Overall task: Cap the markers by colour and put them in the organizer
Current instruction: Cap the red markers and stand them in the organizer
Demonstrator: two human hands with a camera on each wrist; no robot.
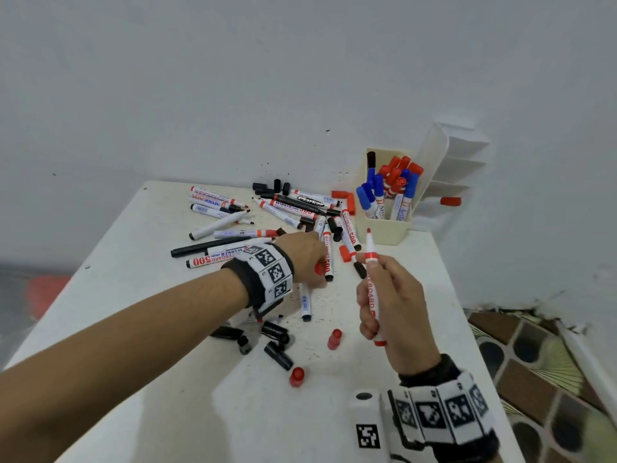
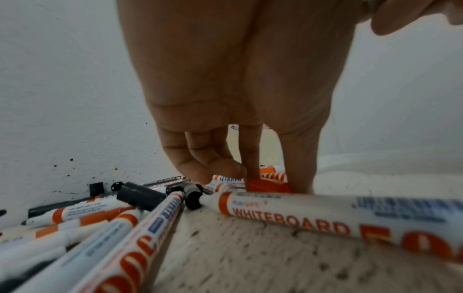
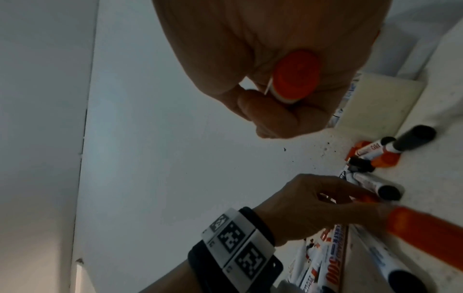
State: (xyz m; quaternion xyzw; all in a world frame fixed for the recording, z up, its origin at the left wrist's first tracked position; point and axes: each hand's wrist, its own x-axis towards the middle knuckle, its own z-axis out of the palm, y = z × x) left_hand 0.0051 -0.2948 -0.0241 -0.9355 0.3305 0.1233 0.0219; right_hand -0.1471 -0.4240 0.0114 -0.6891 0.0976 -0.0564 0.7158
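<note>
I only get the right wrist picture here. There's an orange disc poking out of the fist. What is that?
Observer: The butt end of an uncapped red marker, gripped upright by the right hand.
Operator: And the other hand, down by the pile?
Observer: The left hand pinches a red cap lying on the table.
Operator: Anything sorted yet?
Observer: Yes, capped blue and red markers already stand in the cream organizer.

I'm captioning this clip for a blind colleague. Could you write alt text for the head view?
Right hand holds an uncapped red marker upright while the left hand pinches a red cap among loose markers and caps on a white table. A cream organizer behind holds capped markers.
</note>
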